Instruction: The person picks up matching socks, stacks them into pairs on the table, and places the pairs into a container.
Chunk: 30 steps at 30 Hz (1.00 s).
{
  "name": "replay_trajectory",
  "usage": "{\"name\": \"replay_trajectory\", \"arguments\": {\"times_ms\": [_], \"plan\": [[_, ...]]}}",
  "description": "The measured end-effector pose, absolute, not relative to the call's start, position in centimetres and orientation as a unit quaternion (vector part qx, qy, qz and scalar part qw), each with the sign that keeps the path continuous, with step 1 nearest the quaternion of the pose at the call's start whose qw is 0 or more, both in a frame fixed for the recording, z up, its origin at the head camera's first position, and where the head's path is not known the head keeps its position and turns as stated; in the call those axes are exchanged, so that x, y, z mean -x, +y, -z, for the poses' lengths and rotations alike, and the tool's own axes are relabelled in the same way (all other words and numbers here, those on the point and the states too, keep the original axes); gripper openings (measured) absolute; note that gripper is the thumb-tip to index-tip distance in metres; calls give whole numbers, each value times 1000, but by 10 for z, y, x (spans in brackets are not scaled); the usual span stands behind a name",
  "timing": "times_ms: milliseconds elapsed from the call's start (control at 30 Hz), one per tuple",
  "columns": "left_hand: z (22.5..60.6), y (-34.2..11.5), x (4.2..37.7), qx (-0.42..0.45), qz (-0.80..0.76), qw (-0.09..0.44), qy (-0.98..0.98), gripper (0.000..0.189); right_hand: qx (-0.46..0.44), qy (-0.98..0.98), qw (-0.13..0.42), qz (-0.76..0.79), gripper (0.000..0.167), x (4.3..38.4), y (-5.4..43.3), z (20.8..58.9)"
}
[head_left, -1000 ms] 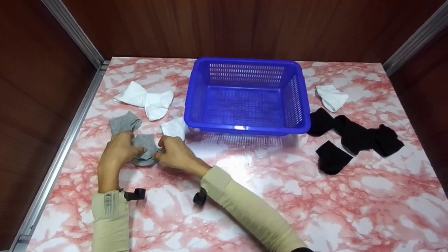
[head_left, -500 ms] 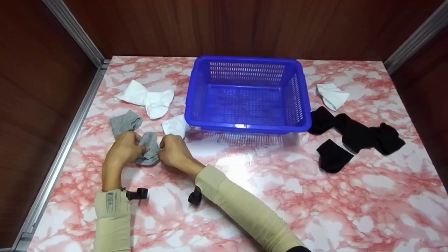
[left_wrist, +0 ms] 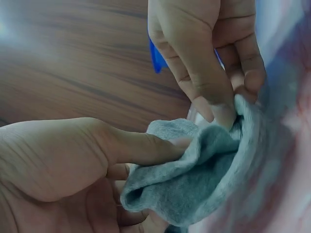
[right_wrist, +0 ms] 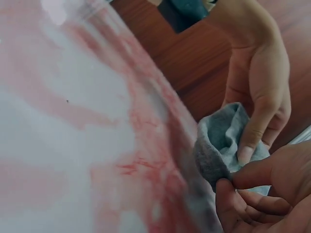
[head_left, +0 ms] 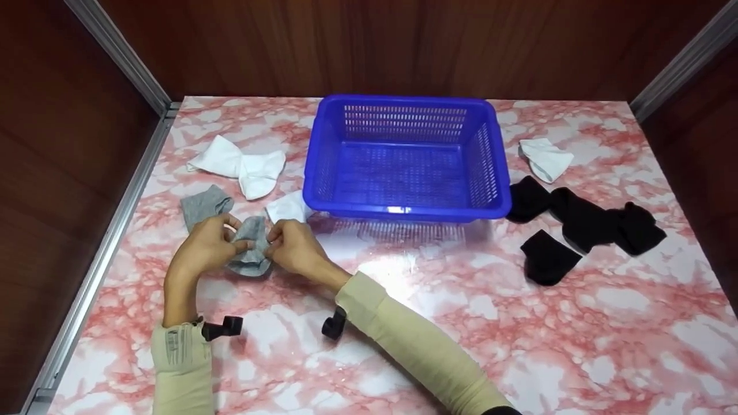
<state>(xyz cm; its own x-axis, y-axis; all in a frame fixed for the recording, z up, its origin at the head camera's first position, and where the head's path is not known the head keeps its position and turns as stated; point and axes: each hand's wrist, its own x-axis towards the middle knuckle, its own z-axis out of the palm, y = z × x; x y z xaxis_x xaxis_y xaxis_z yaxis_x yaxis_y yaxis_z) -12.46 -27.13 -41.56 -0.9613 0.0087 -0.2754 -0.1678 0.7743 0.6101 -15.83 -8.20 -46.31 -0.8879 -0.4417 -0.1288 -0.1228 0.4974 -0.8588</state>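
Both hands hold a grey sock [head_left: 252, 248] at the left of the table. My left hand [head_left: 203, 248] pinches one side of it between thumb and fingers. On the opposite side, my right hand [head_left: 297, 248] pinches the edge with thumb and fingertips. In the left wrist view the sock's cuff [left_wrist: 194, 189] gapes between the two hands, with its inside showing. The right wrist view shows the same open cuff [right_wrist: 214, 145]. A second grey sock [head_left: 204, 206] lies just beyond my left hand, and a white sock [head_left: 287, 206] lies beyond my right hand.
A blue plastic basket [head_left: 406, 212] stands at the back middle, with nothing in it. White socks [head_left: 237, 164] lie left of it. To its right are another white sock [head_left: 546, 159] and several black socks [head_left: 585, 225]. Dark wooden panels [head_left: 369, 46] border the table.
Both hands have shifted slightly to the right with the grey sock. Its fabric has been turned and reshaped between the fingers. The other socks and the basket stay put.
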Motion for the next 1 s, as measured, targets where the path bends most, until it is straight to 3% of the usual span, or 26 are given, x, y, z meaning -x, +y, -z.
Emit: {"name": "replay_trajectory", "arguments": {"times_ms": [333, 600, 1000], "plan": [[406, -240, 128, -14, -377, 126, 917, 42, 222, 835, 178, 471, 19, 163, -29, 454], [423, -196, 129, -87, -412, 171, 891, 57, 229, 832, 198, 465, 19, 157, 37, 454], [450, -111, 134, -224, -385, 155, 882, 45, 185, 835, 208, 476, 16, 143, 138, 463]]}}
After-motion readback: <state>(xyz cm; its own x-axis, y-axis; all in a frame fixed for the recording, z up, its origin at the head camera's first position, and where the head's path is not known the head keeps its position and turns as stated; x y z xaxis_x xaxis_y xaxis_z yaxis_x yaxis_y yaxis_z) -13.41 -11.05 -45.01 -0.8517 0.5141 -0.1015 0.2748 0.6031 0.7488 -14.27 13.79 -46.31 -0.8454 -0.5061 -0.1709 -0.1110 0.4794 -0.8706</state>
